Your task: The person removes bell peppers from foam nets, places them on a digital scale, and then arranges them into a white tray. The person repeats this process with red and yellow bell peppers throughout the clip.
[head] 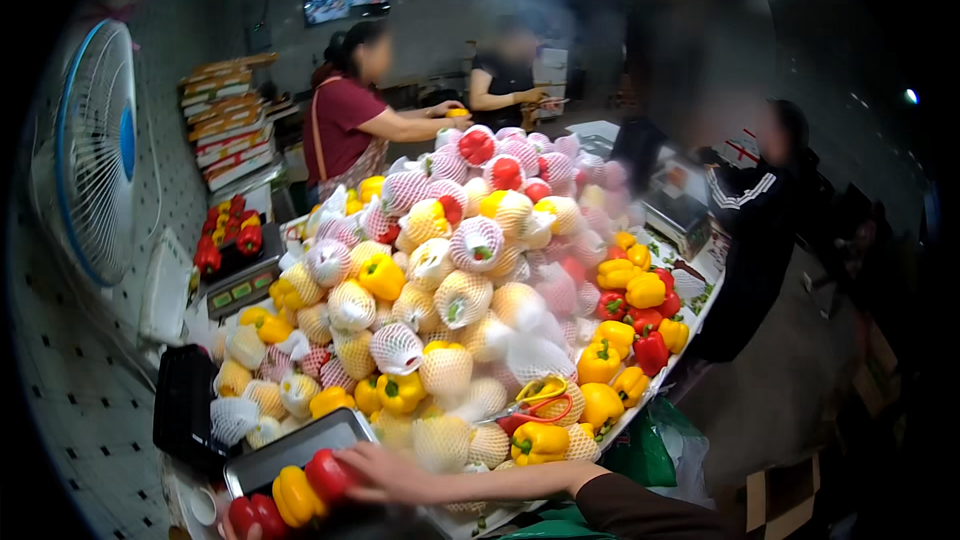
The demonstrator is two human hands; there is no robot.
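My right hand (382,471) is closed on a red bell pepper (330,474) at the lower left, over the near edge of a grey metal tray (300,444). Touching that pepper is a yellow bell pepper (298,496), with another red bell pepper (259,516) beside it. Fingers of my left hand (238,529) show at the bottom edge against this second red pepper; the rest is cut off. Beyond the tray rises a large pile of peppers, many in foam net sleeves (463,297). Scissors with red and yellow handles (536,406) lie on its near side.
A scale (244,281) with red and yellow peppers stands at left, near a fan (97,154) and a black plastic container (184,405). Unsleeved peppers (600,361) line the table's right side. Several people stand around the far side. A green bag (643,450) hangs at right.
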